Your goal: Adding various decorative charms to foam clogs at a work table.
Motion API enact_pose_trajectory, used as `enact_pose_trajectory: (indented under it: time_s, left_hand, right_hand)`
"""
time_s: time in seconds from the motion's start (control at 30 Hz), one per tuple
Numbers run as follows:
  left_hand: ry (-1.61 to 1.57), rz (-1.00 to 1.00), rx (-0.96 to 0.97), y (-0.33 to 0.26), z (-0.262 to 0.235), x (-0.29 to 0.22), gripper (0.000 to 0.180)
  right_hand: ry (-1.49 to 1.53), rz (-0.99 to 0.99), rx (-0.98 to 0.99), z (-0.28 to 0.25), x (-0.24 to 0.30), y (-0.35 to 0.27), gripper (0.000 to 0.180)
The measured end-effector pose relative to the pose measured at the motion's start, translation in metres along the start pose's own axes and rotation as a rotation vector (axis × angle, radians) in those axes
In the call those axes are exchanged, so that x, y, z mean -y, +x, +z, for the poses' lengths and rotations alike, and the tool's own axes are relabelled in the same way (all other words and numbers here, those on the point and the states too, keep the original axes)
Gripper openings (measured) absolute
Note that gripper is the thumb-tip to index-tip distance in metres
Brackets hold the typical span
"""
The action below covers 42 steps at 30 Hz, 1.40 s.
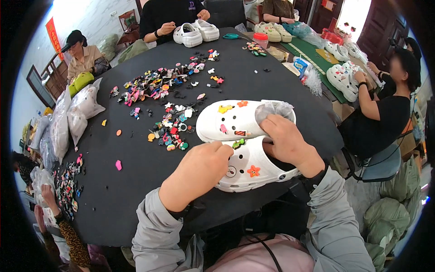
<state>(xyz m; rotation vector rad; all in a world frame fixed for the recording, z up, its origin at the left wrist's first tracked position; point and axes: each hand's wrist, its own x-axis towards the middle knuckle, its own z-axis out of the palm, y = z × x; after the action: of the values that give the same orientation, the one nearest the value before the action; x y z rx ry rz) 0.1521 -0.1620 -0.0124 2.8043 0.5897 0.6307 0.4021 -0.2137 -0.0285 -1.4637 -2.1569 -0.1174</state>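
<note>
Two white clogs lie side by side at the table's near edge. The far clog (213,120) carries several colourful shoe charms, and crumpled clear plastic (274,110) fills its opening. On the near clog (240,177) are an orange starfish charm (253,171) and a round pale charm (231,171). My left hand (195,172) is closed over its toe, fingertips pinched at a green charm (238,143); the charm's underside is hidden. My right hand (292,143) grips the near clog by its opening, some fingers out of sight inside.
Loose charms (158,84) are heaped across the dark table (149,199), with a smaller pile (172,127) nearer me. Across from me a person handles white clogs (195,32). Other people work left and right. Plastic bags (84,109), scissors (233,36) and a red-lidded jar (260,40) stand around the edges.
</note>
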Motion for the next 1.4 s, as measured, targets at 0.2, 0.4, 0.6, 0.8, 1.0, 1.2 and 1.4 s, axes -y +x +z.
enact_pose_trajectory:
  time_s: [0.2, 0.4, 0.6, 0.8, 1.0, 1.2, 1.4]
  left_hand:
    - [-0.41, -0.089, -0.012, 0.004, -0.003, 0.01, 0.014]
    - [-0.279, -0.083, -0.086, 0.003, 0.011, -0.004, 0.012]
    - [0.043, -0.053, -0.192, 0.005, 0.027, -0.008, 0.015]
    - [0.186, -0.152, 0.059, -0.001, 0.009, -0.009, 0.021]
    - [0.319, 0.349, 0.08, 0.004, 0.011, 0.019, 0.018]
    - [-0.201, 0.128, -0.122, -0.009, 0.016, 0.021, 0.017]
    - [-0.364, 0.044, -0.155, -0.012, 0.019, 0.025, 0.018]
  right_hand:
    - [-0.015, 0.011, 0.013, -0.001, -0.001, -0.001, 0.034]
    - [-0.011, 0.008, 0.003, 0.001, 0.0, -0.001, 0.035]
    - [-0.006, -0.009, -0.015, 0.002, -0.001, 0.0, 0.035]
    - [0.01, -0.003, 0.014, -0.001, -0.001, -0.001, 0.036]
    - [-0.013, -0.015, 0.002, -0.001, -0.002, 0.0, 0.033]
    - [-0.156, -0.151, 0.019, -0.008, 0.008, -0.002, 0.031]
    - [-0.114, -0.108, 0.038, -0.005, 0.007, 0.0, 0.032]
